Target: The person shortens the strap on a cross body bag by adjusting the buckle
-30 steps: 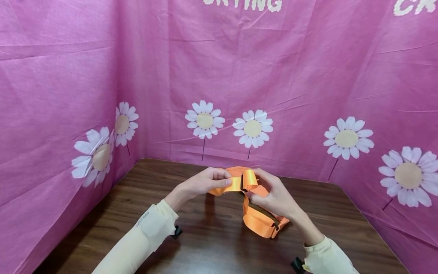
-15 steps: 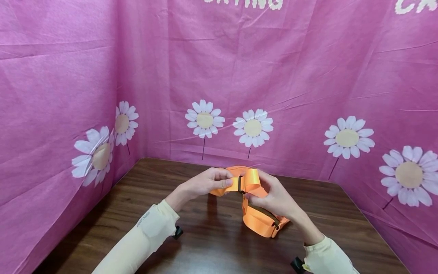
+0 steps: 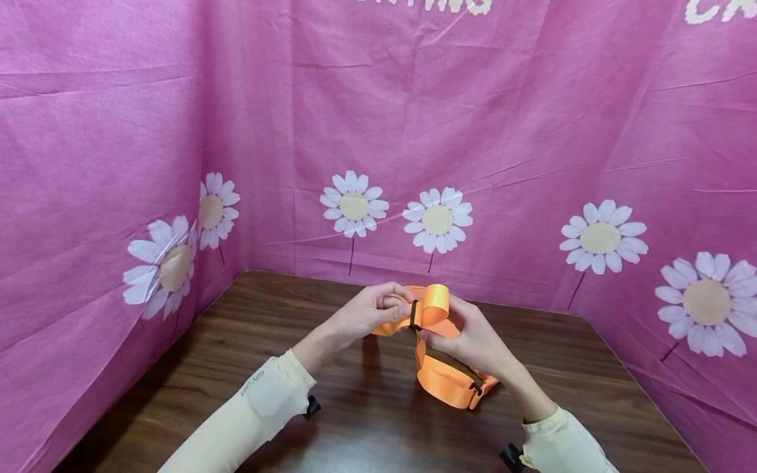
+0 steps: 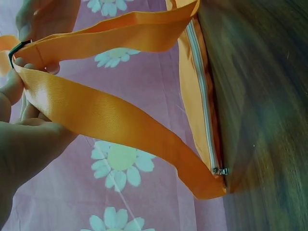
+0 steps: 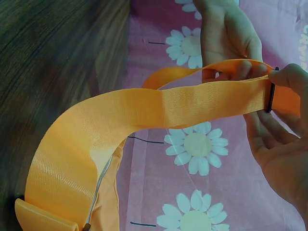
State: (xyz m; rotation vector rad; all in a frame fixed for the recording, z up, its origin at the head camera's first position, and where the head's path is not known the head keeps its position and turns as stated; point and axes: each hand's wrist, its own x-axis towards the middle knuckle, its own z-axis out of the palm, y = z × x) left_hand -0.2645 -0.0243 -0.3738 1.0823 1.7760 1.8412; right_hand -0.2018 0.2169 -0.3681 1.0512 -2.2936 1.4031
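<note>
An orange webbing strap runs through a black slide buckle, held above the table. My left hand pinches the strap just left of the buckle, thumb in front. On the other side, my right hand grips the strap by the buckle, its thumb low beside it. A loop of strap stands up to the right of the buckle. The strap joins an orange bag with a pale zipper, which rests on the table. The right hand's far fingers are partly hidden behind the strap in the head view.
The dark wooden table is bounded by a pink cloth backdrop with white daisies at the back and sides. A second dark buckle sits on the lower strap, near the right forearm.
My left hand has shifted right, closer to the buckle. The strap loop beyond the buckle has risen and widened slightly. My right hand has hardly moved.
</note>
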